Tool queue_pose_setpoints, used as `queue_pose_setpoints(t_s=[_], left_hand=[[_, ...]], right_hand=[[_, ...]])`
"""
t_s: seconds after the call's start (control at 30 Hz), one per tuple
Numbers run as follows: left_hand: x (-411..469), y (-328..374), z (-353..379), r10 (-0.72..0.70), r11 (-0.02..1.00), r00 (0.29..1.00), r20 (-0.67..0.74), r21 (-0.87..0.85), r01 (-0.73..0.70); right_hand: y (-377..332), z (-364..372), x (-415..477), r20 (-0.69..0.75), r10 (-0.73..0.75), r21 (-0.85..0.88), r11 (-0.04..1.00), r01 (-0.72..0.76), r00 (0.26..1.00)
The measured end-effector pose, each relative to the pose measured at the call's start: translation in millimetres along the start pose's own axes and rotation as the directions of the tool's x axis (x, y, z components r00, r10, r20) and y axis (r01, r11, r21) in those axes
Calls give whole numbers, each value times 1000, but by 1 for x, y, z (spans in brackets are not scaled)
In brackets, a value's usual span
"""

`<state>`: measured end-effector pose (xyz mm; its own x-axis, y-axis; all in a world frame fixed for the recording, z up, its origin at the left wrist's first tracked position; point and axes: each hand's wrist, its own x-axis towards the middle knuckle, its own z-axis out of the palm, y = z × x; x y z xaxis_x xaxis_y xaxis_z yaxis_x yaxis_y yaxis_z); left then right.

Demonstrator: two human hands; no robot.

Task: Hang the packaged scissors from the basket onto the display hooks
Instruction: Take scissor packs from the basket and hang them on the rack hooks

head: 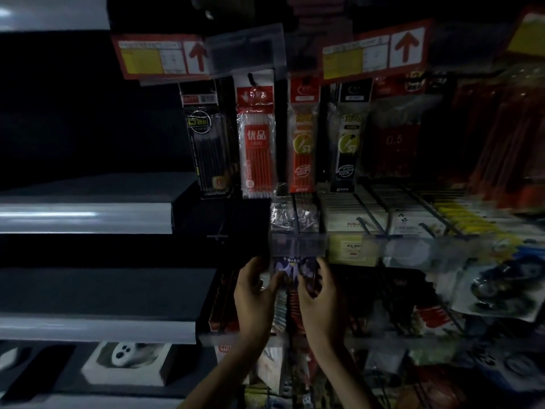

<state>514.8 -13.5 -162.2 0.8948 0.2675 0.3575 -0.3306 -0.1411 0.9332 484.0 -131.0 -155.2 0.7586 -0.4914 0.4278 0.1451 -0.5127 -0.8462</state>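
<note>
The red-and-white refill pack (pixel 256 149) bears the large white characters 优品 on a red field. To its right, the orange pack (pixel 303 149) and the black pack (pixel 348 149) each show a round yellow-green emblem with letters that look like "ST"; their other print is too blurred to read. The dark red pack (pixel 395 143) further right shows the number 0.5. The left price label (pixel 159 56) and the right price label (pixel 374 51) each carry a bold red arrow pointing up beside a yellow field; their small print is illegible. The scissors package (pixel 290 271) has small characters along its top, too blurred to read.
</note>
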Motion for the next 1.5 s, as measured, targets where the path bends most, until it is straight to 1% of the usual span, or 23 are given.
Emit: queue_pose_setpoints(t_s=[0.07, 0.13, 0.23, 0.4, 0.6, 0.77, 0.87, 0.97, 1.03, 1.27, 1.5], left_hand=[[-1, -2, 2, -22, 999, 999, 38, -35, 23], [-2, -1, 4, -49, 997, 998, 44, -60, 51], [-3, 3, 6, -29, 998, 999, 36, -51, 31], [-4, 7, 6, -7, 999, 1000, 11, -53, 8], [-6, 12, 10, -40, 997, 999, 10, -72, 40], [-8, 12, 10, -41, 995, 999, 35, -93, 44], [-13, 8, 8, -13, 997, 1000, 24, -72, 15], [-14, 6, 7, 28, 998, 999, -29, -50, -29], [-15, 8, 7, 27, 998, 999, -33, -55, -29], [-14, 18, 7, 1, 999, 1000, 3, -54, 0], [-14, 22, 4, 10, 999, 1000, -10, 41, -9]], right_hand=[[-2, 0, -2, 14, -5, -4, 1000, 5, 1000], [-4, 1, -3, 15, -26, 26, 999, 25, 1000], [-6, 0, -2, 4, -24, 84, 996, 24, 1000], [-10, -2, 3, 10, -27, 2, 1000, 27, 1000], [-7, -5, 7, -8, -22, 24, 999, 23, 1000], [-7, -7, 7, -17, -14, 3, 1000, 14, 1000], [-4, -4, 3, -2, -30, 25, 999, 30, 1000], [-3, 0, -3, 1, -49, 71, 996, 49, 999], [-3, 3, -3, -5, -47, 78, 996, 47, 999], [-5, -2, 5, -2, -20, 46, 999, 20, 1000], [1, -2, 5, -11, -23, 7, 1000, 23, 1000]])
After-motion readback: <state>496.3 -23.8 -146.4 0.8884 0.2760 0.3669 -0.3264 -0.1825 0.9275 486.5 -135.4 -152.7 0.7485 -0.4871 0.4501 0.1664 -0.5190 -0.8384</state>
